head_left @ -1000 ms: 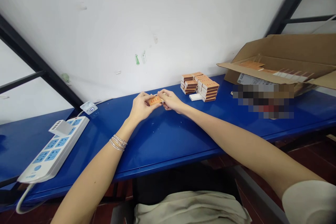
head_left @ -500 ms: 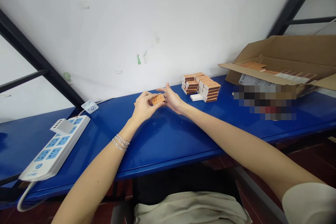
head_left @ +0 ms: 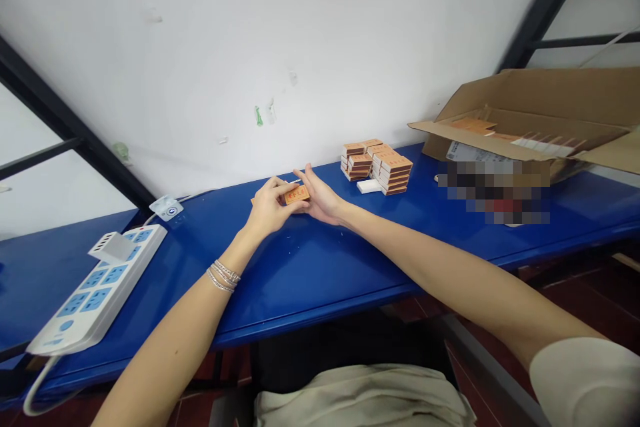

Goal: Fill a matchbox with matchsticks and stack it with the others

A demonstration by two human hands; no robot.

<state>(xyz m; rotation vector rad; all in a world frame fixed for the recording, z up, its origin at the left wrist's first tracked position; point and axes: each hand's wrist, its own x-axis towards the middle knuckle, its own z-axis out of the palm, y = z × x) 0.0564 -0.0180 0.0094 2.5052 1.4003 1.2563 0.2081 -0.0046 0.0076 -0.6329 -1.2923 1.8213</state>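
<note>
My left hand (head_left: 270,210) is closed around a small orange matchbox (head_left: 297,194) with red lettering, above the blue tabletop (head_left: 320,260). My right hand (head_left: 321,197) is at the matchbox's right end, palm turned toward it. A thin white stick (head_left: 295,181) shows between the hands; which fingers hold it is hard to make out. Behind my left fingers a bit of another orange thing peeks out. Stacks of orange matchboxes (head_left: 395,170) stand to the right, near the wall. A white tray-like piece (head_left: 369,186) lies in front of the stacks.
An open cardboard box (head_left: 565,90) with orange and white packs inside stands at the right, a blurred patch before it. A white power strip (head_left: 100,290) lies at the left, with a small white device (head_left: 167,207) behind it. Black metal bars flank the wall.
My right hand has closed in on the matchbox, and a thin white stick now shows between the hands. The whole view has shifted slightly.
</note>
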